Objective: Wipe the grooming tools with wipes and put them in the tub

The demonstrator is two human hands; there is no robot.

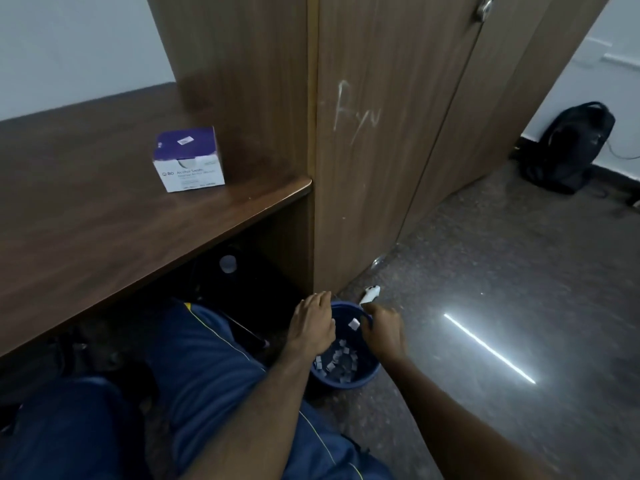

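A blue tub [360, 375] stands on the floor beside my right knee, with several small grey and white wipe wrappers in its bottom. My left hand [311, 323] hovers over the tub's left rim, back up, fingers relaxed and pointing down, holding nothing that I can see. My right hand [384, 327] is at the tub's far right rim, fingers curled round a small white grooming tool [370, 293] that sticks out beyond the knuckles. A small white wipe square [354, 323] is in the air over the tub, next to my right hand. A purple-and-white box of alcohol swabs [188, 161] sits on the desk.
A brown wooden desk [104, 220] stretches across the left, above my legs. A tall wooden cupboard [381, 150] stands just behind the tub. A black backpack [571, 147] leans against the wall at the far right. Dark speckled floor [519, 289] spreads out to the right.
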